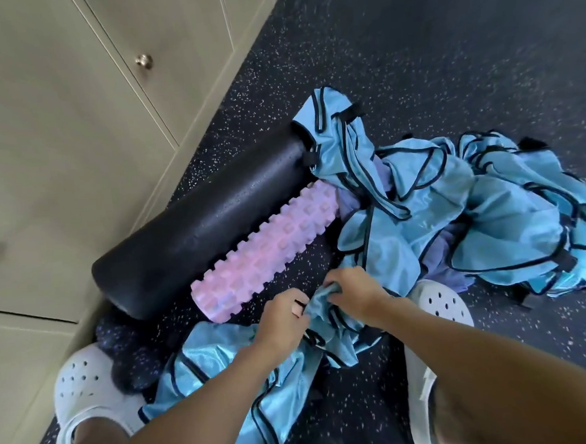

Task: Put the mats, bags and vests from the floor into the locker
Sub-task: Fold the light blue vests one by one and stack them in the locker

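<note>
Vests of shiny blue cloth with dark trim lie in a loose heap on the speckled floor, to the right of the person's feet. We note one more blue vest apart from the heap, trailing between the two white clogs. Its upper end is bunched between both hands. The left grip is closed round the gathered cloth, and the right grip is clamped on the same bunch just beside it. We judge that the cloth is held this way to gather a slippery, floppy garment into one handful before it is carried.

A black foam roller lies along the foot of the locker, with a pink knobbed roller touching its near side. The far ends of both run under the edge of the heap. A dark speckled object sits by the left clog; we cannot tell what it is.

The locker doors in view are shut, one with a round knob. In our judgement the task is at an early stage, since most of the vests are on the floor. A door must be opened, which needs a free hand.
</note>
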Demonstrator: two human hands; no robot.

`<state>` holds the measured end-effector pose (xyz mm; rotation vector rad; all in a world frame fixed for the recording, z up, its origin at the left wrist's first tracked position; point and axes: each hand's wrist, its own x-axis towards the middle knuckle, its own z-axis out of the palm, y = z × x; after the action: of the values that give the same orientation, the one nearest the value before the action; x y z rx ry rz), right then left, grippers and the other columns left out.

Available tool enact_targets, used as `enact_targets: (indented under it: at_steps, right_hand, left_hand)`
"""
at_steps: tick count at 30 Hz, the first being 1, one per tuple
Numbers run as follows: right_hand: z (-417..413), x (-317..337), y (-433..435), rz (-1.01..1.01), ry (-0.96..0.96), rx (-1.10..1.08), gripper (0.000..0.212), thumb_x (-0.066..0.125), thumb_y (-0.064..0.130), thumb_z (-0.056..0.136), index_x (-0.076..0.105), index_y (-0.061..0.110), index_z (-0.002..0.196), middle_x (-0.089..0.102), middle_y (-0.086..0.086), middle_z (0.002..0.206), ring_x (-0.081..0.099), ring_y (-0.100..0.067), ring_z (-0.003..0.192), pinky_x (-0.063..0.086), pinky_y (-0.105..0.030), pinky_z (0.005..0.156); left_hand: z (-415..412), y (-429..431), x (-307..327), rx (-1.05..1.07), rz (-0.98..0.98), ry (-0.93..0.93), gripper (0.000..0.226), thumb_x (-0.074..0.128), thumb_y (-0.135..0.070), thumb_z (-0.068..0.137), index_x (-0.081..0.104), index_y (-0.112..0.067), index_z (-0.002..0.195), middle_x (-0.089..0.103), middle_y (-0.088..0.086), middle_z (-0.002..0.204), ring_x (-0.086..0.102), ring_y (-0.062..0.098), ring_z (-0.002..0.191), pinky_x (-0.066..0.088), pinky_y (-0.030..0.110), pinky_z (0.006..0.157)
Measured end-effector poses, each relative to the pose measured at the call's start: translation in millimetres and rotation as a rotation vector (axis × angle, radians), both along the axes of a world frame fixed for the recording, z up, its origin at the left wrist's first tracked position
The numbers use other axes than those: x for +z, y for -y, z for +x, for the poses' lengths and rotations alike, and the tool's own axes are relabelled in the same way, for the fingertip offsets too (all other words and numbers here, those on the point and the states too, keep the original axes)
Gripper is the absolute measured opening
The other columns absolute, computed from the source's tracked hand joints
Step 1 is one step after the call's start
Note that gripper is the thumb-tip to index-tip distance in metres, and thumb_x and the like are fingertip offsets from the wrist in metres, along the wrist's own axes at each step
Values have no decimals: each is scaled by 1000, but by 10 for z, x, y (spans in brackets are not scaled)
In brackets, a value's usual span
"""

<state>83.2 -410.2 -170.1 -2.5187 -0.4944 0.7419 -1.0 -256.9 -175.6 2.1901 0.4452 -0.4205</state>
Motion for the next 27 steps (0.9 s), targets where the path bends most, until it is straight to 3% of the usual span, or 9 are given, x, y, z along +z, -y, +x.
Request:
enact_targets:
  at_steps: [5, 8, 10, 15, 18, 21, 23, 25, 27]
  right_hand:
    - [306, 569, -164, 245, 82, -133, 9, 62, 4, 85, 68, 10, 88, 62, -2, 79, 53, -17, 73, 38, -28, 63]
    - [440, 1020, -242, 339, 132, -134, 9, 63, 7, 86, 66, 9, 77, 60, 0, 70, 48, -11, 62, 36, -29, 61]
    - [480, 1372, -298, 392, 166, -107, 8, 63, 9, 88, 67, 9, 80, 63, -1, 75, 55, -13, 67, 43, -34, 63]
    - [447, 2399, -432, 497, 274, -25, 17, 59, 5, 89, 58, 17, 76, 55, 0, 71, 45, -10, 62, 40, -30, 59]
    - [405, 3020, -472, 514, 369, 50, 10, 59, 7, 89, 63, 15, 83, 62, -4, 75, 49, -13, 63, 45, -35, 60]
    - [291, 3594, -500, 516, 445, 85, 21, 60, 9, 90, 61, 27, 79, 62, 3, 72, 51, -5, 59, 42, -20, 56]
    - [192, 3889, -533, 629, 367, 95, 22, 61, 5, 90, 61, 27, 94, 65, 2, 92, 58, -1, 78, 45, -18, 70]
    - [77, 4101, -563, 766, 87, 109, 46, 65, 8, 89, 50, 27, 127, 59, 2, 120, 60, -8, 107, 47, -26, 91]
    - [-7, 4166, -627, 740, -16, 163, 64, 72, 18, 87, 37, 35, 138, 62, 7, 117, 65, -10, 105, 51, -26, 91]
  left_hand:
    - [411, -182, 631, 68, -34, 190, 17, 62, 0, 87, 65, -16, 92, 60, -5, 71, 52, 11, 62, 42, 16, 60]
    - [591, -355, 1236, 71, 3, 336, 19, 64, -1, 85, 66, -19, 83, 65, -1, 71, 56, 14, 63, 48, 30, 63]
    - [636, -458, 1661, 36, 50, 409, 21, 63, 1, 84, 67, -20, 81, 66, 0, 73, 56, 12, 63, 48, 32, 65]
    - [605, -630, 2710, -14, 94, 602, 23, 60, 6, 86, 64, -16, 81, 61, -7, 75, 49, -5, 54, 39, 14, 60]
    - [511, -705, 3288, 20, 71, 728, 25, 63, 2, 87, 65, -22, 81, 67, 1, 83, 63, 11, 73, 54, 31, 72]
    - [365, -793, 3795, -1, 87, 824, 27, 64, 0, 88, 65, -27, 83, 69, 0, 88, 66, 21, 85, 56, 36, 79]
    - [246, -818, 4036, -18, 76, 896, 32, 63, 2, 87, 63, -30, 81, 68, -8, 84, 65, 12, 82, 54, 27, 78]
    - [147, -812, 4172, -13, 29, 941, 35, 63, 5, 86, 61, -29, 79, 65, -12, 79, 61, 5, 76, 50, 20, 74]
    - [90, -802, 4250, 0, -16, 967, 35, 62, 9, 85, 59, -25, 77, 61, -10, 74, 57, 3, 69, 48, 18, 67]
